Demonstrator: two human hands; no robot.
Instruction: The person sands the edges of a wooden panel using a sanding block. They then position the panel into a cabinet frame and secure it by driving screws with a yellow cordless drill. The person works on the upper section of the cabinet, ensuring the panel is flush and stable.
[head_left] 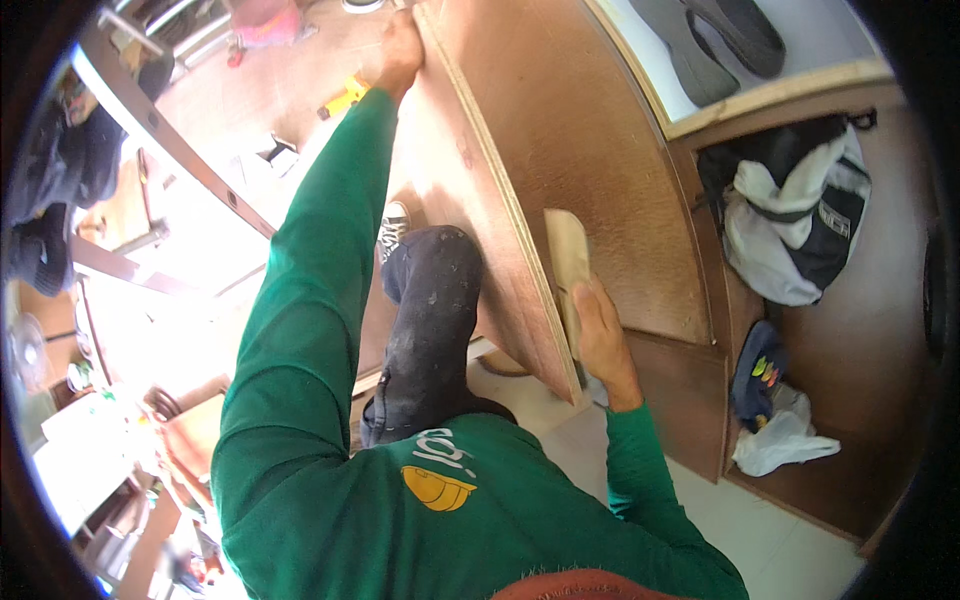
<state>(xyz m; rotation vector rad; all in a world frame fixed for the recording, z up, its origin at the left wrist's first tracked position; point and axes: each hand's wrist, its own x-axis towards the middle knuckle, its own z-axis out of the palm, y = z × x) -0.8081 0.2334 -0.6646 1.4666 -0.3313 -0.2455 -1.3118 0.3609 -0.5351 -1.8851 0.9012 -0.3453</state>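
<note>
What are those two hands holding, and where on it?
The left hand grips the plywood board at its far top edge. The right hand presses a tan sanding pad against the board's near edge.

The person wears a green long-sleeved shirt [330,470] with a yellow mark on the chest. The trousers [432,330] are dark and dusty.

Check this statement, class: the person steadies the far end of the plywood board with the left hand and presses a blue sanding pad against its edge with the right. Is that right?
One detail is wrong: the sanding pad is tan, not blue, as the head view shows. The left hand does steady the far end of the plywood board, and the right hand presses the pad against its edge.
</note>
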